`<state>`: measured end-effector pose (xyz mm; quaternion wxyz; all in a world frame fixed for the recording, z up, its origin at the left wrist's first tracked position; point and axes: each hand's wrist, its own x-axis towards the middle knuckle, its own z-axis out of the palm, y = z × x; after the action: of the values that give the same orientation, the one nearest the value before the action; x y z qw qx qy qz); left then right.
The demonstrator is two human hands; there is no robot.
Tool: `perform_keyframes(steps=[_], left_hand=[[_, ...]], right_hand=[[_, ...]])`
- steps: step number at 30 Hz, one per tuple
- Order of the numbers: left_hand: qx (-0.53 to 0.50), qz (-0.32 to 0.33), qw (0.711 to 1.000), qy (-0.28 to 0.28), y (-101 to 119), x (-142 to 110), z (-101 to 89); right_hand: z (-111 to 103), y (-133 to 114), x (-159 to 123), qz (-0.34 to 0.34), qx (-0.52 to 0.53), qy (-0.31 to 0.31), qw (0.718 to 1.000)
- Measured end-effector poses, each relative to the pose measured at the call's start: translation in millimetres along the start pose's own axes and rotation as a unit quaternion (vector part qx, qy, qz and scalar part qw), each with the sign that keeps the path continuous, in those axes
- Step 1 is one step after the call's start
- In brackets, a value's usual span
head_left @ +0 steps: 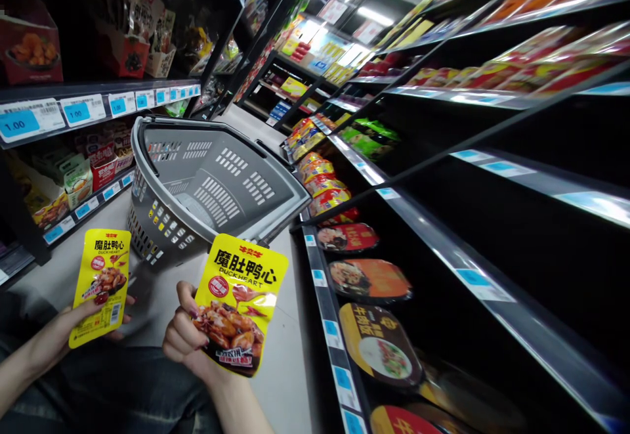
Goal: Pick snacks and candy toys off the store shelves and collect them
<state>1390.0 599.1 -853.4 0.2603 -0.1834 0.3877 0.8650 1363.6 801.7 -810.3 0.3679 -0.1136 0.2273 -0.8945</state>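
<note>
Two matching yellow duck heart snack packets are held up in front of me. My left hand (93,316) grips the smaller-looking snack packet (111,253) at the lower left, thumb across its front. In my right hand (189,329) the other duck heart packet (246,296) is pinched by its left edge, its printed front facing me. Just beyond both packets stands a grey plastic shopping basket (162,214) on the floor. The right packet overlaps the basket's near rim in the view. No items show inside the part of the basket I can see.
On the left, a shelf with price tags (81,111) holds boxed snacks (32,46). The right shelf rail (418,224) runs along the aisle, with sealed meal tubs (378,345) and bagged noodles (322,184) low down. Pale floor (280,329) lies between the shelves.
</note>
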Motion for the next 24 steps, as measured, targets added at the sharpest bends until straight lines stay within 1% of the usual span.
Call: perform_keyframes(steps=[7, 12, 15, 17, 19, 22, 24], left_hand=[[0.005, 0.006, 1.000, -0.025, -0.7, 1.6, -2.0], [0.007, 0.000, 1.000, -0.016, 2.5, -1.9, 2.4], [0.005, -0.004, 1.000, -0.013, 2.9, -2.5, 3.3], [-0.001, -0.003, 1.000, -0.016, 1.9, -1.4, 2.2], [-0.005, 0.001, 1.000, -0.018, 0.3, 0.4, 0.3], [-0.006, 0.000, 1.000, -0.014, -1.5, 2.6, -2.6], [0.002, 0.005, 1.000, -0.016, -1.6, 3.1, -3.6]], right_hand=[[-1.6, 1.9, 1.5, 0.007, -0.003, -0.024, 1.000], [0.5, 0.7, -0.4, 0.013, -0.017, 0.016, 1.000], [4.0, 0.6, 0.6, 0.016, -0.023, 0.029, 0.999], [5.0, 2.0, 3.4, 0.006, -0.037, 0.066, 0.997], [3.6, 4.2, 7.0, -0.030, -0.081, 0.138, 0.987], [-2.1, 7.0, 10.4, -0.125, -0.158, 0.250, 0.947], [-5.7, 7.6, 10.3, -0.166, -0.193, 0.315, 0.914]])
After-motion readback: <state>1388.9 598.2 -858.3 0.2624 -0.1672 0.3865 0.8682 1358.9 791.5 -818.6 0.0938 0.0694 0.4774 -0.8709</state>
